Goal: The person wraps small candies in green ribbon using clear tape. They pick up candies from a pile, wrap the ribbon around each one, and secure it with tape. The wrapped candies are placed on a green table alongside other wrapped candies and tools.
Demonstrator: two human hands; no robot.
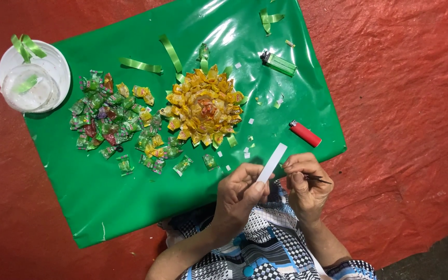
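My left hand (pixel 239 194) pinches the lower end of a narrow white strip (pixel 273 161) that points up and to the right. My right hand (pixel 305 179) is closed around small dark scissors (pixel 318 179), whose tips stick out to the right, close beside the strip. Both hands hover over the near edge of a glossy green sheet (pixel 130 192). On the sheet's middle lies a round rosette of yellow wrapped candies (pixel 203 106) with green ribbon ends showing around it.
A loose heap of green, yellow and red wrapped candies (pixel 112 119) lies left of the rosette. A red lighter (pixel 305 134), a green lighter (pixel 279 63), ribbon pieces (pixel 141 65) and white scraps dot the sheet. A clear lidded tub (pixel 33 78) sits far left on the red mat (pixel 405 103).
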